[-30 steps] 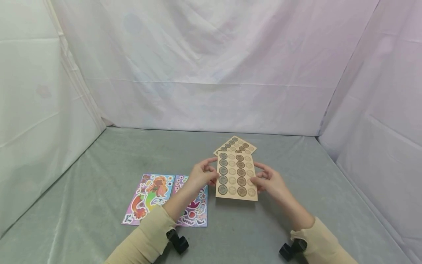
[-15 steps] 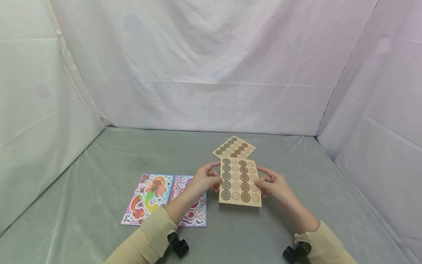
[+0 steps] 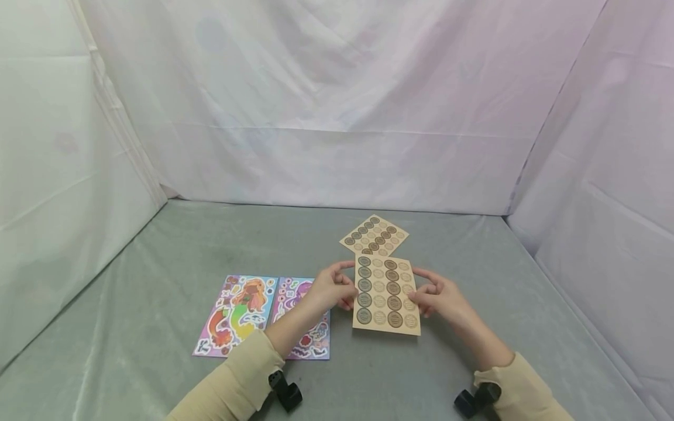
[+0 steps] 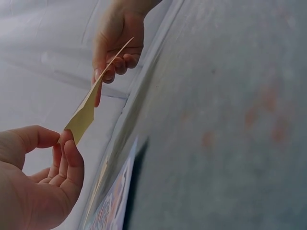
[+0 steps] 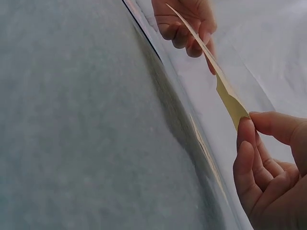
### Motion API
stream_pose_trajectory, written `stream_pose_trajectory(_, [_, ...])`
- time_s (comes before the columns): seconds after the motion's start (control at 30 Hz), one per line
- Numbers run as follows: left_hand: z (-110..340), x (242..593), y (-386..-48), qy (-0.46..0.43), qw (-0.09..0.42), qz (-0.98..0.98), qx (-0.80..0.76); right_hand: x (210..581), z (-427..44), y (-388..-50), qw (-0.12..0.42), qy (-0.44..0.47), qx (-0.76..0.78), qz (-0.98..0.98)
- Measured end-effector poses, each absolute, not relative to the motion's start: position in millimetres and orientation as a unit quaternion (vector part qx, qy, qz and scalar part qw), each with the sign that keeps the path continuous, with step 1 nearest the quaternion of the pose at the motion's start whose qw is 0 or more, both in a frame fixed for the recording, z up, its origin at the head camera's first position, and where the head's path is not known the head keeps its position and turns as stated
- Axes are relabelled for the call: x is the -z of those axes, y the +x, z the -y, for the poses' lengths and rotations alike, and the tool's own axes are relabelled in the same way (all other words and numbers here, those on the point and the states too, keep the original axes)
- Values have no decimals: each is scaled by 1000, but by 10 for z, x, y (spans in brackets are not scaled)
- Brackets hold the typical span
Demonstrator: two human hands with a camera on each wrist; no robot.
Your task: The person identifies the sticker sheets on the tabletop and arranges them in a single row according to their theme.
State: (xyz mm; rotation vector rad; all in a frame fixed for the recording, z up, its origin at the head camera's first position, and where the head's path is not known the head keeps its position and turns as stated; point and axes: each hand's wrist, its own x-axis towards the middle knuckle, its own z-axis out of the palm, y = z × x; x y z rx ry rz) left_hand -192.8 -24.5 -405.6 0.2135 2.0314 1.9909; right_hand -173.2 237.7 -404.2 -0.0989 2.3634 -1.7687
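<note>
Three white cloth walls (image 3: 326,88) stand at the back and sides of one grey tabletop (image 3: 158,251). Two beige sleeves (image 3: 231,374) reach in from the near edge, one per arm. Two colourful sticker sheets lie side by side on the left of the tabletop: the left colourful sheet (image 3: 238,314) with a large mermaid, the right colourful sheet (image 3: 317,338) partly hidden by the left forearm; whether the two are joined is hard to tell from here. There are two tan sheets. The held tan sheet (image 3: 386,295) is raised above the tabletop between the hands, while the lying tan sheet (image 3: 376,233) rests turned at an angle farther back, its near corner covered from the head view. Of two hands, the left hand (image 3: 333,287) pinches the held sheet's left edge and the right hand (image 3: 436,294) its right edge, thumb against fingers. Two black wrist devices (image 3: 286,393) sit at the cuffs. Smallest are the round labels (image 3: 394,303), twenty on the held sheet in four columns of five. Compared with a second ago, the hands and held sheet have shifted nearer the person and slightly right, uncovering more of the lying sheet; the colourful pair has stayed put.
</note>
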Motion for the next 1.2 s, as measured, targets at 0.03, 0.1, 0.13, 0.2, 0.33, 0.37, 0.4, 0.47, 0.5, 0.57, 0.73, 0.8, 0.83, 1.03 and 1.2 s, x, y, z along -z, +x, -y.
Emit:
stream_pose_trajectory(0.03, [241,4058,-1926,75,144,-706,-689,4043,-2381,-1732,95,-33,595,-798])
stream_pose_trajectory(0.1, [236,4059,-1916,78,145,-708,-687,4040,-2389,-1731,97,-34,591,-800])
stream_pose_trajectory(0.13, [232,4061,-1912,77,145,-708,-687,4038,-2392,-1731,97,-34,589,-801])
stream_pose_trajectory(0.2, [228,4067,-1902,77,147,-708,-686,4031,-2398,-1733,98,-33,588,-802])
stream_pose_trajectory(0.33, [207,4077,-1884,71,149,-711,-684,4019,-2410,-1734,101,-33,582,-806])
stream_pose_trajectory(0.37, [202,4082,-1880,70,149,-711,-683,4019,-2413,-1735,102,-32,581,-807])
stream_pose_trajectory(0.4, [197,4086,-1877,69,149,-712,-683,4019,-2413,-1735,104,-32,580,-808])
stream_pose_trajectory(0.47, [189,4102,-1875,68,147,-714,-681,4023,-2412,-1734,106,-30,578,-808])
stream_pose_trajectory(0.5, [186,4110,-1875,68,147,-714,-681,4027,-2412,-1734,108,-29,578,-808])
stream_pose_trajectory(0.57, [183,4123,-1873,69,144,-716,-680,4035,-2412,-1733,110,-27,578,-808])
stream_pose_trajectory(0.73, [177,4144,-1860,72,144,-723,-672,4045,-2422,-1731,111,-30,570,-813])
stream_pose_trajectory(0.8, [173,4150,-1852,75,147,-725,-669,4040,-2430,-1726,112,-34,567,-815])
stream_pose_trajectory(0.83, [170,4150,-1845,77,148,-726,-668,4038,-2435,-1724,113,-36,565,-816])
stream_pose_trajectory(1.03, [157,4133,-1808,75,157,-730,-660,4023,-2455,-1708,129,-52,550,-823])
stream_pose_trajectory(1.2, [150,4127,-1783,68,159,-737,-654,4028,-2451,-1710,142,-59,535,-830])
